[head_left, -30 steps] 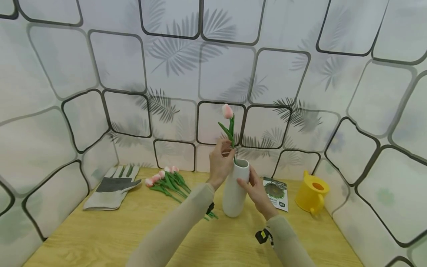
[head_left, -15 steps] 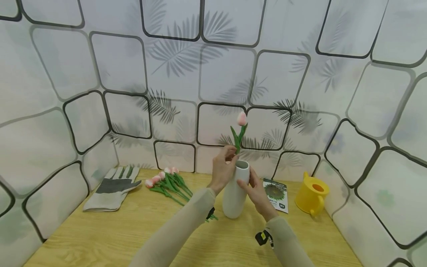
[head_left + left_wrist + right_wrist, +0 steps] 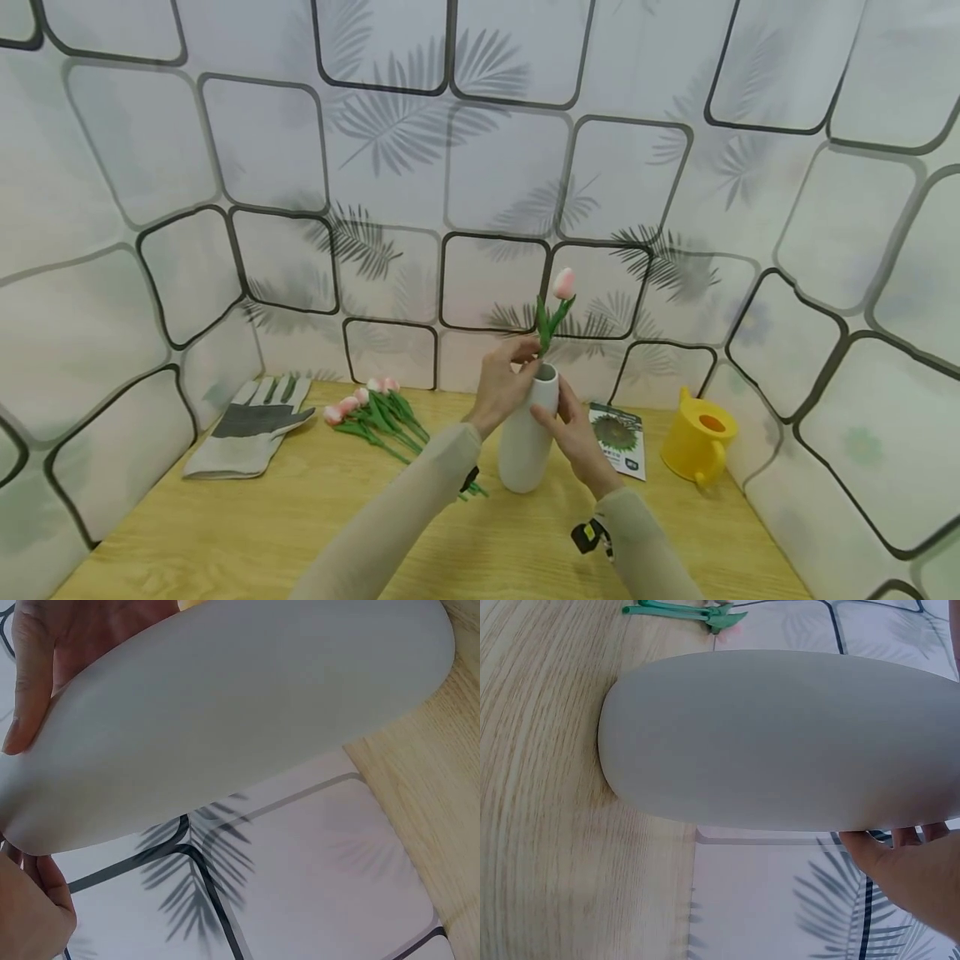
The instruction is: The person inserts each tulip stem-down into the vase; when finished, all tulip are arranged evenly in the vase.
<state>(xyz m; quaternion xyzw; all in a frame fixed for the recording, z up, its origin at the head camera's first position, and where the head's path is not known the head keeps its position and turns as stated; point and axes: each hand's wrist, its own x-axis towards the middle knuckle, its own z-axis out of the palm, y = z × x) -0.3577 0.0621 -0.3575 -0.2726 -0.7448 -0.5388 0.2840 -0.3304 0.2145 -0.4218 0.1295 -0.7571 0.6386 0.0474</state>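
Observation:
A single pink tulip with green leaves leans to the right out of the white vase. My left hand pinches its stem just above the rim, and the stem's lower end is hidden inside the vase. The vase stands upright on the wooden table. High on its right side, my right hand grips it with the thumb toward me. In the left wrist view the pale vase wall fills most of the picture. The right wrist view shows the vase base resting on the wood.
Several pink tulips lie left of the vase, their stems partly behind my left forearm. A grey-and-white work glove lies farther left. Right of the vase are a seed packet and a yellow watering can. Patterned cloth closes off the back and sides.
The tulip has sunk lower into the vase and tilted to the right. My left hand has come down with it toward the rim. The right hand keeps its grip on the vase.

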